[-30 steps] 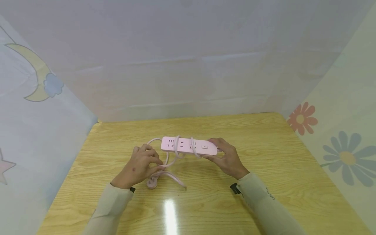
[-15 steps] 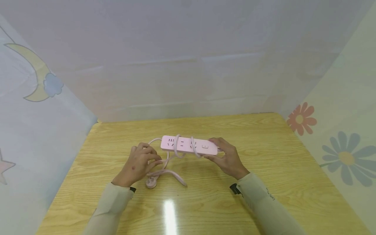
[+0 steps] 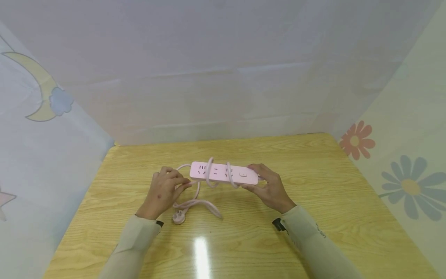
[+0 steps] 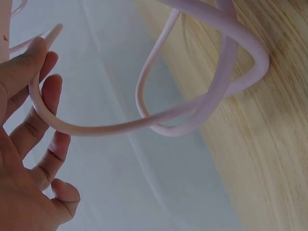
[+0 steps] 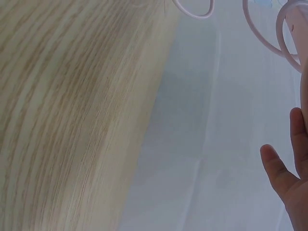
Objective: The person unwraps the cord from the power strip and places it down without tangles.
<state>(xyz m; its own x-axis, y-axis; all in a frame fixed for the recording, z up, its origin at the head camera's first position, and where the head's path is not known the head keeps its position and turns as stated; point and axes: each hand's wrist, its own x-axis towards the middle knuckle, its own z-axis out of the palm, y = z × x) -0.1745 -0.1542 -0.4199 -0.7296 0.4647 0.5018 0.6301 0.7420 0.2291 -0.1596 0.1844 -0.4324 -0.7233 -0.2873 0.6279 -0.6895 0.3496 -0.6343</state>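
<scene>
A pink power strip [image 3: 223, 173] is held up over the table, its socket face tilted toward the head camera. My right hand [image 3: 268, 188] grips its right end by the switch, thumb below and fingers above. Two loose turns of the strip's pink cord [image 4: 101, 130] pass around its body. Beside the strip's left end my left hand [image 3: 164, 192] pinches the cord between thumb and forefinger; in the left wrist view the other fingers are spread, with the cord running across them. The round plug [image 3: 179, 217] lies on the table below, next to a loop of slack cord.
The wooden table [image 3: 299, 248] reaches back to a pale cloth wall [image 3: 216, 104]. Patterned cloth stands at both sides, with a moon [image 3: 38, 85] on the left and flowers [image 3: 411, 187] on the right. A light reflection shows on the near tabletop.
My left hand has moved up and slightly left with the pinched cord, closer to the strip's lower left edge. The right hand and the strip have hardly shifted.
</scene>
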